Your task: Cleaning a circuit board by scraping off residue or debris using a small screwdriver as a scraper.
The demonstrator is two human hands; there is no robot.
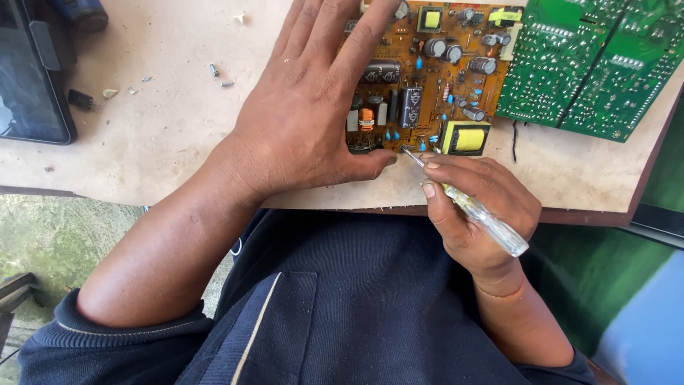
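An orange-brown circuit board (442, 78) with capacitors and yellow-topped transformers lies on the worn table. My left hand (313, 107) lies flat on the board's left part, fingers spread, thumb along its near edge. My right hand (477, 207) grips a screwdriver with a clear plastic handle (491, 224); its metal tip (410, 153) touches the board's near edge, next to my left thumb and left of a yellow transformer (467, 137).
A green circuit board (591, 64) lies at the right of the orange one. A dark tablet-like device (28, 71) rests at the table's left. Small screws (214, 70) and bits lie loose on the pale tabletop (157, 121). The table's near edge runs just above my lap.
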